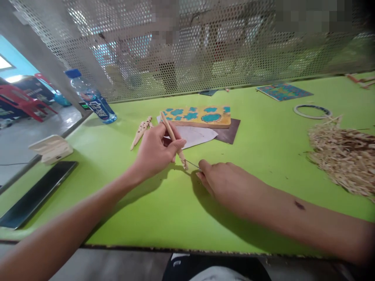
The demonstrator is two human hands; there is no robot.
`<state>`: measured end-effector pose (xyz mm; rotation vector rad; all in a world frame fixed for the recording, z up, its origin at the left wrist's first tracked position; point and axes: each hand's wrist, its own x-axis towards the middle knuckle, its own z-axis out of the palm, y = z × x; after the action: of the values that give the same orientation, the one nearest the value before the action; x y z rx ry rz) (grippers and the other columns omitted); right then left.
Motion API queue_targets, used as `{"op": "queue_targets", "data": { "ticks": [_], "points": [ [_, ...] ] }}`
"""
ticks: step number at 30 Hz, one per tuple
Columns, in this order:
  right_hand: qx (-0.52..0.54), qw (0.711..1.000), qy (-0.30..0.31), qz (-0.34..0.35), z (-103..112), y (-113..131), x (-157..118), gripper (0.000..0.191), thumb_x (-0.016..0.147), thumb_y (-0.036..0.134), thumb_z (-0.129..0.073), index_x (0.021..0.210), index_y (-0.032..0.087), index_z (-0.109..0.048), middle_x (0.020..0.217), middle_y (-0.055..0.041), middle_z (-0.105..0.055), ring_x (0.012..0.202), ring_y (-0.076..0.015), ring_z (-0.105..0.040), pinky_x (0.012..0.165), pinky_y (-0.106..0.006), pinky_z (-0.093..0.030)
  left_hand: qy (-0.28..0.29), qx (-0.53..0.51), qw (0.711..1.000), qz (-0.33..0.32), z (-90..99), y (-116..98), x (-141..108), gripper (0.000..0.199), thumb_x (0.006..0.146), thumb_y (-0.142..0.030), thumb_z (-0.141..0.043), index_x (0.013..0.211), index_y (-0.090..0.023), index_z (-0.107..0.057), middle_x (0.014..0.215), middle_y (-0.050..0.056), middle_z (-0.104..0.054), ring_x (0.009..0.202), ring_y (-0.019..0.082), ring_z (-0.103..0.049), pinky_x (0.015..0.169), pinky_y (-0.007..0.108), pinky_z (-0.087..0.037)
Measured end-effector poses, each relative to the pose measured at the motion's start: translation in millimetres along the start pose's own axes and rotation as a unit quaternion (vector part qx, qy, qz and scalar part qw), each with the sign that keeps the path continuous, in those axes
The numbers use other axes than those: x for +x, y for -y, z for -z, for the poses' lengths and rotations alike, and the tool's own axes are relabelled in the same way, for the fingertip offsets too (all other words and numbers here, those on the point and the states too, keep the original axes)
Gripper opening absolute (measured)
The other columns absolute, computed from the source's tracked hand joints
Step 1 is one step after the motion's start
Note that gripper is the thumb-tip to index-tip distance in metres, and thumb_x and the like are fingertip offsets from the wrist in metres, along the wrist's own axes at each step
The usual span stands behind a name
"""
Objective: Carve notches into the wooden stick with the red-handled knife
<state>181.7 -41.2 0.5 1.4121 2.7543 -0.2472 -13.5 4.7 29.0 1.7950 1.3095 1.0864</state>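
Note:
Pinched between the thumb and fingers of my left hand (155, 146) is a slim wooden stick (170, 128), tilted so that its notched lower end points down toward the table. My right hand (221, 181) is closed around a tool with a thin metal shaft (192, 164); its handle is hidden in the fist. The shaft's tip meets the stick's notched end, or lies very close to it. Left of my left hand lie small carved wooden pieces with dark spots (140, 132). Behind my hands, a yellow block with blue patches (202, 117) rests over white paper (197, 136) and a dark brown sheet (230, 132).
A heap of wood shavings (345, 156) lies at the right, below a white ring (313, 117) and a patterned card (284, 92). On the left are a water bottle (93, 101), an open white case (52, 150) and a dark flat device (39, 195). Perforated metal screen (190, 50) borders the back.

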Motion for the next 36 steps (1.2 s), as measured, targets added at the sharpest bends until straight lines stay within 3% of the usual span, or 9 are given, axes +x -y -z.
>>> {"op": "queue_targets", "data": {
  "ticks": [6,11,15,18,21,26,31,33,36],
  "points": [
    [0.171,0.984,0.045,-0.03,16,-8,8,0.035,0.104,0.035,-0.036,0.085,0.02,-0.06,0.068,-0.0058,-0.065,0.047,-0.0149,-0.051,0.049,-0.029,-0.027,0.007,-0.017,1.0,-0.013,2.4,1,-2,0.017,0.08,-0.018,-0.073,0.079,-0.017,-0.056,0.056,-0.004,-0.058,0.039,0.008,-0.055,0.034,0.018,-0.042],
    [0.345,0.915,0.19,-0.092,28,-14,13,0.042,0.105,0.047,-0.03,0.097,0.018,-0.059,0.069,-0.0032,-0.063,0.042,-0.0115,-0.046,0.045,-0.026,-0.034,-0.008,-0.026,1.0,0.006,2.1,2,-3,0.018,0.08,-0.018,-0.073,0.078,-0.017,-0.055,0.054,-0.005,-0.056,0.037,0.007,-0.053,0.033,0.018,-0.04],
    [0.192,0.978,0.037,-0.068,15,0,7,0.033,0.105,0.033,-0.035,0.093,0.017,-0.06,0.076,-0.009,-0.068,0.056,-0.0174,-0.057,0.052,-0.029,-0.033,-0.035,-0.015,0.999,0.017,0.7,3,-5,0.019,0.079,-0.018,-0.073,0.078,-0.017,-0.055,0.055,-0.005,-0.057,0.038,0.008,-0.053,0.033,0.018,-0.04],
    [0.072,0.995,0.022,-0.064,6,14,3,0.026,0.103,0.019,-0.035,0.106,0.013,-0.06,0.072,-0.0098,-0.069,0.059,-0.0236,-0.063,0.052,-0.032,-0.029,-0.044,-0.012,0.999,0.015,-0.1,3,-7,0.019,0.079,-0.018,-0.073,0.077,-0.017,-0.055,0.055,-0.005,-0.056,0.039,0.008,-0.054,0.033,0.018,-0.04],
    [0.063,0.997,0.023,-0.047,2,16,2,0.025,0.103,0.017,-0.035,0.107,0.013,-0.06,0.071,-0.0093,-0.068,0.057,-0.0233,-0.062,0.051,-0.032,-0.027,-0.033,-0.025,0.999,0.017,0.0,2,-9,0.02,0.079,-0.016,-0.073,0.077,-0.018,-0.053,0.054,-0.006,-0.055,0.038,0.008,-0.054,0.033,0.018,-0.04],
    [0.216,0.974,0.041,-0.045,10,0,7,0.033,0.105,0.035,-0.035,0.086,0.02,-0.058,0.072,-0.0063,-0.067,0.05,-0.0158,-0.054,0.049,-0.029,-0.03,-0.024,-0.051,0.998,0.011,2.3,3,-11,0.02,0.08,-0.015,-0.072,0.076,-0.017,-0.053,0.055,-0.006,-0.055,0.039,0.007,-0.054,0.033,0.018,-0.042],
    [0.356,0.91,0.184,-0.102,22,-2,10,0.039,0.106,0.041,-0.027,0.097,0.018,-0.057,0.072,-0.0055,-0.067,0.042,-0.0132,-0.051,0.046,-0.028,-0.034,-0.025,-0.053,0.998,0.009,3.4,5,-13,0.019,0.081,-0.014,-0.073,0.077,-0.016,-0.054,0.055,-0.006,-0.055,0.039,0.007,-0.054,0.035,0.017,-0.042],
    [0.31,0.935,0.145,-0.091,20,2,8,0.037,0.106,0.039,-0.028,0.096,0.018,-0.058,0.075,-0.007,-0.069,0.046,-0.0146,-0.054,0.048,-0.029,-0.034,-0.029,-0.047,0.998,0.009,3.0,4,-14,0.02,0.08,-0.014,-0.073,0.076,-0.016,-0.054,0.055,-0.006,-0.056,0.039,0.007,-0.054,0.035,0.017,-0.043],
    [0.14,0.988,0.017,-0.061,9,12,6,0.03,0.105,0.029,-0.032,0.096,0.018,-0.059,0.073,-0.0096,-0.069,0.056,-0.0209,-0.062,0.051,-0.032,-0.029,-0.044,-0.035,0.998,0.015,1.9,2,-16,0.019,0.082,-0.015,-0.074,0.078,-0.016,-0.055,0.056,-0.006,-0.056,0.038,0.006,-0.053,0.034,0.017,-0.041]
  ]
}}
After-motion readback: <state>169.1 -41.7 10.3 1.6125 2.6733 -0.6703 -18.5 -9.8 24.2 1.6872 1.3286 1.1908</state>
